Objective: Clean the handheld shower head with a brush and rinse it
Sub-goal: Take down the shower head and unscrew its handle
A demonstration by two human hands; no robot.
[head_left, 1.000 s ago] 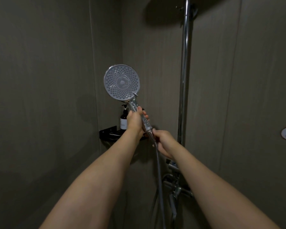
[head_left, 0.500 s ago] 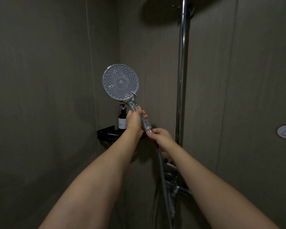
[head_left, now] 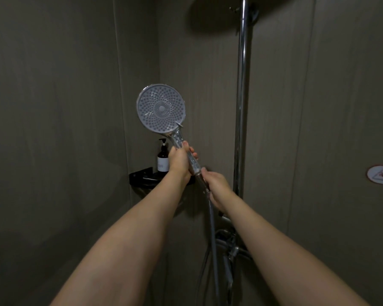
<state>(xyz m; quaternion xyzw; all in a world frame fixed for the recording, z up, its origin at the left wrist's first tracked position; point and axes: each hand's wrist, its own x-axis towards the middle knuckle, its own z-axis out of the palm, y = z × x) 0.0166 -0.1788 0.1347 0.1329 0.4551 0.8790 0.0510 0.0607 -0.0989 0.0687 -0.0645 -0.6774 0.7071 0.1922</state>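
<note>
A round handheld shower head (head_left: pixel 161 108) is held upright in front of the corner, its grey nozzle face turned toward me. My left hand (head_left: pixel 179 161) is wrapped around its clear handle. My right hand (head_left: pixel 217 187) grips just below, where the handle meets the metal hose (head_left: pixel 212 235), which hangs down from there. No brush is in view.
A chrome riser pipe (head_left: pixel 242 96) runs up the wall to a dark overhead shower (head_left: pixel 215 14). The tap fittings (head_left: pixel 230 246) sit low on the pipe. A black corner shelf (head_left: pixel 142 176) carries a dark pump bottle (head_left: pixel 162 160). A warning sticker (head_left: pixel 381 176) is on the right wall.
Both hands keep their grip on the handle and hose. The shower head sits almost where it was, shifted very slightly as my view moves.
</note>
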